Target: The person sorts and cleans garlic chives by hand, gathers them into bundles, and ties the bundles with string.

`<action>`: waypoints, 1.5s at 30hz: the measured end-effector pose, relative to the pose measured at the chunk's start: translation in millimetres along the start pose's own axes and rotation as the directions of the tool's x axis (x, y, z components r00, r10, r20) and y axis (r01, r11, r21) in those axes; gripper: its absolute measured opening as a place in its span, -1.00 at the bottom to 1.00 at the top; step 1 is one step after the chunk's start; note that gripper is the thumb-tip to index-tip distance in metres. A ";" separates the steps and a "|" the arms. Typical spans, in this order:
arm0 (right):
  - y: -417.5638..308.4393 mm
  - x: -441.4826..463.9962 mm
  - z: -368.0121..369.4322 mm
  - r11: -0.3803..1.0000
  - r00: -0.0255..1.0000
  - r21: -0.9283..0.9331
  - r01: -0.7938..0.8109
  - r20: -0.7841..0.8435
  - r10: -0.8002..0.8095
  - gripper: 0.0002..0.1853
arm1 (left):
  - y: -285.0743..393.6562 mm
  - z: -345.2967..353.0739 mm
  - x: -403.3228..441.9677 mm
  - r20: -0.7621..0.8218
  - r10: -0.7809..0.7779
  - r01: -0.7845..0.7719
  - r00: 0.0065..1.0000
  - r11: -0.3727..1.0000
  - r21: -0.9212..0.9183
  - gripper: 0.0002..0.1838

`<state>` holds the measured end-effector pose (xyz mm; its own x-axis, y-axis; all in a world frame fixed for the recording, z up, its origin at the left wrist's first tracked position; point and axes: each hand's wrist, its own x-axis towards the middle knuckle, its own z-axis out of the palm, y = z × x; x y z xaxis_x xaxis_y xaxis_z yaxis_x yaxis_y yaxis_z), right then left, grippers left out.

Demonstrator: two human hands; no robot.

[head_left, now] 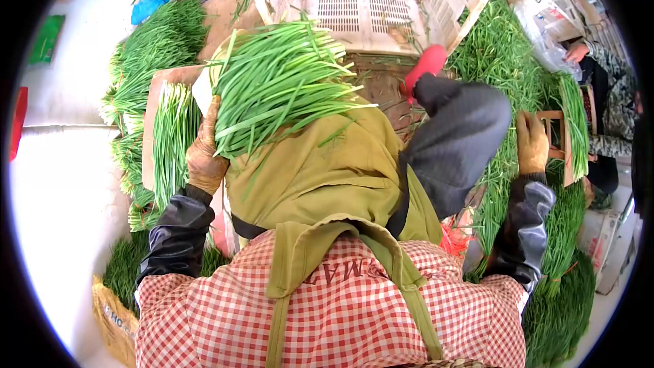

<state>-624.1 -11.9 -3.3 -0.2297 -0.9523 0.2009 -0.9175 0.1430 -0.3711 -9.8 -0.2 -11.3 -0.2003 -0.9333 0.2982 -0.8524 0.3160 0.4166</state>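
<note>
A thick bunch of green chives [286, 88] lies across the lap, on an olive apron [320, 163]. My left hand [206, 153], in a tan glove, closes on the left edge of this bunch; part of its fingers is hidden by the stalks. Off to the right, my right hand [531, 143], also gloved, reaches over a long heap of loose chives [501, 61]. Its fingers point forward, stretched out, and no stalks show in them. Just left of my left hand, more chives [174, 136] rest on a small board [155, 88].
A white plastic crate [392, 41] stands ahead, with a red shoe [428, 68] at its near edge. Bundled chives [167, 34] are stacked at the left beside a blue bag [155, 0]. At far right, a person's hand [578, 51] is near clear plastic and a wooden stool [555, 129].
</note>
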 end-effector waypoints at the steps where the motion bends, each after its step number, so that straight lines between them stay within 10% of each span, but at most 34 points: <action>1: -65.5 8.2 -9.2 0.966 0.999 0.254 0.042 -0.045 -0.031 -0.66 | -4.8 0.3 -1.1 0.007 -0.017 0.017 1.000 1.000 0.014 -0.08; 4: -162.1 31.0 53.2 0.706 0.929 0.639 0.304 -0.033 -0.369 -0.75 | -5.6 -5.0 -0.2 0.005 -0.004 0.003 1.000 0.999 0.042 -0.07; 5: -209.4 30.7 71.4 0.634 0.917 0.765 0.112 0.166 -0.362 -0.71 | -2.9 -8.3 3.0 -0.003 0.028 -0.028 1.000 0.998 0.060 -0.06; 9: -307.5 44.8 166.4 0.919 0.674 0.390 -0.052 0.693 -0.257 -0.24 | 6.0 -31.3 6.3 0.167 -0.034 0.002 0.985 0.982 0.187 0.08; 10: -301.7 36.1 227.9 0.863 0.811 0.449 0.232 0.401 -0.426 -0.32 | 10.7 -33.6 13.8 0.179 -0.018 -0.033 0.984 0.961 0.275 0.06; 17: -238.7 15.9 285.3 0.794 0.862 0.568 -0.215 0.493 -0.119 -0.46 | 89.9 -64.7 144.0 0.554 0.071 -0.469 0.830 0.626 0.623 -0.28; 20: -179.6 16.8 294.1 0.939 0.860 0.287 0.192 0.412 -0.301 -0.47 | 112.4 -37.4 217.6 0.561 0.470 -0.719 0.681 0.575 0.391 -0.51; 23: -130.2 20.2 300.1 0.859 0.765 0.222 -0.461 0.590 0.258 -0.55 | 176.2 -22.5 293.6 0.871 -0.088 -0.800 0.484 0.358 0.481 -0.62; 25: -116.5 22.7 296.4 0.712 0.749 0.395 -0.581 0.601 0.278 -0.56 | 205.5 -31.2 329.1 0.909 -0.109 -0.777 0.401 0.485 0.401 -0.58; 28: -129.0 32.4 284.7 0.406 0.761 0.671 -0.621 0.639 0.108 -0.58 | 206.9 -56.3 349.2 0.962 -0.060 -0.587 0.265 0.782 0.210 -0.62; 31: -157.2 40.3 270.5 0.054 0.747 0.753 -0.656 0.657 -0.103 -0.60 | 185.9 -81.1 308.4 0.971 -0.143 0.168 0.194 0.980 0.111 -0.64; 35: -195.4 49.6 268.7 -0.330 0.757 0.681 -0.653 0.590 -0.280 -0.62 | 128.6 -95.6 225.4 0.967 -0.252 0.655 0.025 0.735 0.175 -0.78; 43: -219.5 71.1 261.0 -0.726 0.855 0.462 -0.509 0.369 -0.365 -0.70 | 29.9 -108.0 72.0 0.930 -0.367 0.963 -0.017 0.245 0.115 -0.77; 45: -210.8 79.3 228.9 -0.826 0.809 0.034 -0.563 0.226 -0.543 -0.73 | 16.1 -105.9 51.8 0.947 -0.319 0.977 -0.047 0.184 0.111 -0.77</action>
<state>-374.7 -179.3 -116.6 0.3852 -0.9090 0.1593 0.8979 0.4090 0.1628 17.3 -25.4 101.8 -0.1761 -0.2183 -0.9599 -0.4059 -0.8722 0.2729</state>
